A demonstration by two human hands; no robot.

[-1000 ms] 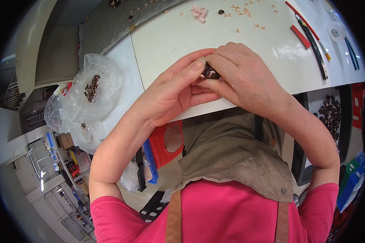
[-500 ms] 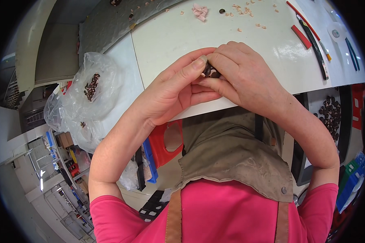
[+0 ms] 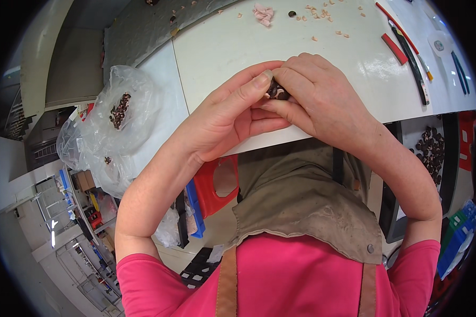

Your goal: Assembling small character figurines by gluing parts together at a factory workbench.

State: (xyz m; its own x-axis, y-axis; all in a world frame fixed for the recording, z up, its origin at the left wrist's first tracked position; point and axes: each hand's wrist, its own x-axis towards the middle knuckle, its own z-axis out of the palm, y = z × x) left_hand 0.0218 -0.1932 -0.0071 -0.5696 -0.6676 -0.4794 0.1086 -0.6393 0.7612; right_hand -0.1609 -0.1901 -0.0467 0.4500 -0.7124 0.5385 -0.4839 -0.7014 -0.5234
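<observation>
Over the near edge of the white table (image 3: 217,58), both my hands meet around a small dark-brown, rounded piece with pale pinkish bits (image 3: 280,94). My left hand (image 3: 230,113) pinches it from the left, thumb on top. From the right, my right hand (image 3: 325,98) closes on it with thumb and fingers. Much of the piece is hidden by my fingers, so its exact kind does not show. Farther back on the table lie a crumpled pink lump (image 3: 263,15), a small dark round piece (image 3: 292,14) and several small pale pink curved bits (image 3: 320,14).
Clear plastic bags (image 3: 135,98) with dark, pink-flecked pieces (image 3: 120,111) lie at left. A red bar (image 3: 394,48), a black pen-like tool (image 3: 415,68), a brush (image 3: 430,76) and tweezers (image 3: 460,72) lie at right. Below right, a dark tray (image 3: 449,153) holds several dark pieces (image 3: 431,150).
Both hands keep their grip on the dark piece and have barely moved. The whole view has shifted very slightly.
</observation>
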